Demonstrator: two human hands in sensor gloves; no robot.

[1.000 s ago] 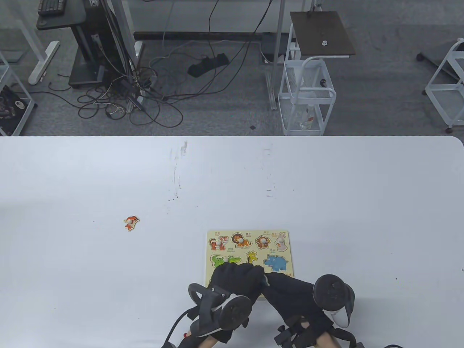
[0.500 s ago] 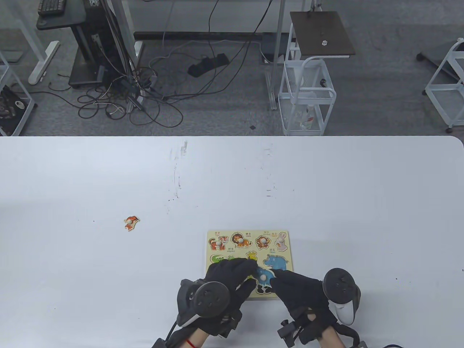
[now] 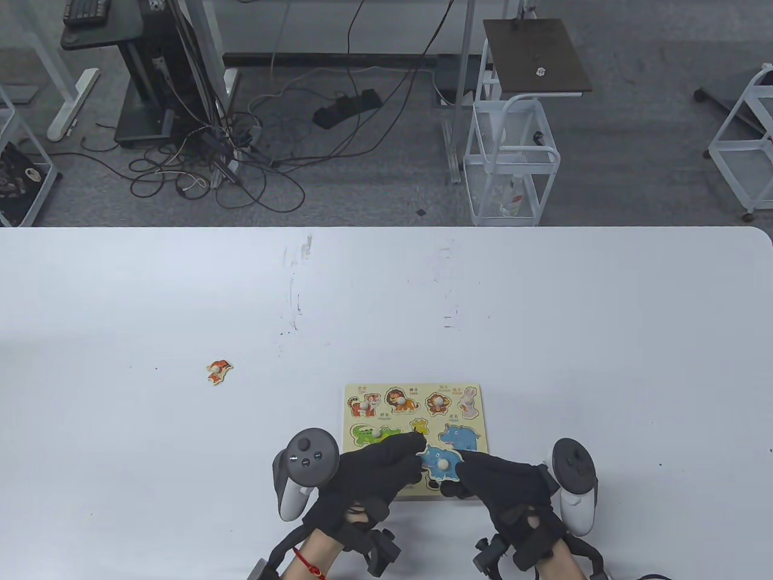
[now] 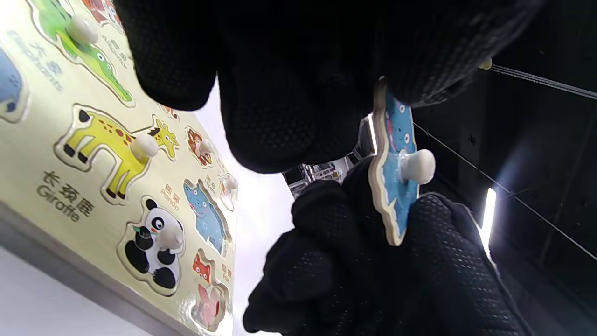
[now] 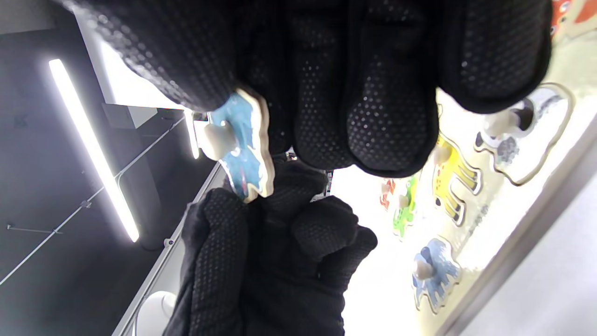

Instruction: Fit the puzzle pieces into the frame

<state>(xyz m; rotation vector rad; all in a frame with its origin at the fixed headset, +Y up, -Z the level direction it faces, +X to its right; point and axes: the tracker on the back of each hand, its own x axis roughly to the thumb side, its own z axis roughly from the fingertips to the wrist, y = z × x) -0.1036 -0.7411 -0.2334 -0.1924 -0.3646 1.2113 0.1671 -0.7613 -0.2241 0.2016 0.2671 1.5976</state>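
Note:
The yellow puzzle board [image 3: 415, 388] lies near the table's front edge with several animal pieces seated in it. A blue animal piece [image 3: 441, 462] with a white knob is held above the board's lower right part. My left hand [image 3: 410, 453] pinches its left edge and my right hand [image 3: 468, 468] pinches its right edge. The left wrist view shows the blue piece [image 4: 394, 168] on edge between both hands' fingers, with the board [image 4: 46, 196] below. It also shows in the right wrist view [image 5: 245, 149]. A small orange animal piece [image 3: 218, 370] lies loose on the table, far left of the board.
The white table [image 3: 543, 338] stretches wide around the board. In the left wrist view a giraffe [image 4: 116, 144], a panda [image 4: 154, 242] and a blue hippo [image 4: 205, 214] sit in the board. Beyond the table's far edge are a wire cart [image 3: 510, 160] and floor cables.
Both hands have rolled outward, so the trackers swung to the sides. The blue piece, hidden under the hands a second ago, now shows lifted between the fingertips.

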